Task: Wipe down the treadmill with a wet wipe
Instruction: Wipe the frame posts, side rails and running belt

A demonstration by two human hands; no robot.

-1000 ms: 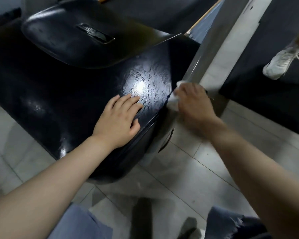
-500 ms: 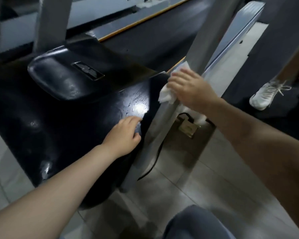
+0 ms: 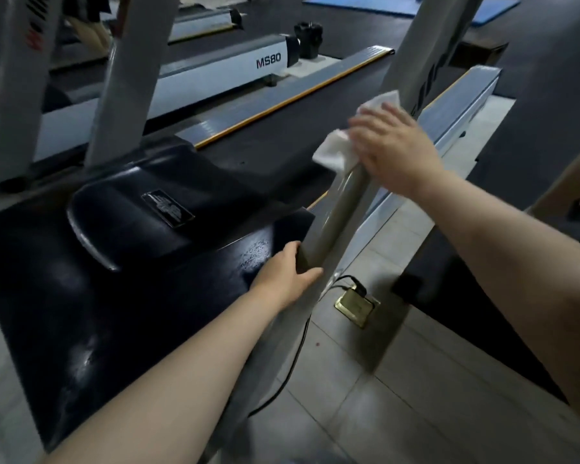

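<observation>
You are pressing the wipe (image 3: 332, 150) flat-fingered with your right hand (image 3: 394, 150) on the post (image 3: 335, 212) — left hand (image 3: 283, 277) gripping its base; keep strokes overlapping.

My right hand (image 3: 399, 149) is blurred, so I cannot make out each finger; it covers most of the wet wipe (image 3: 334, 150), leaving only two white corners showing; the grey upright (image 3: 335, 212) runs out past the top edge; my left hand (image 3: 283, 274) has its fingertips hidden behind that post; the badge (image 3: 168, 209) on the black motor cover (image 3: 81, 279) is too smeared to read; both my forearms are cut off by the bottom and right edges.
</observation>
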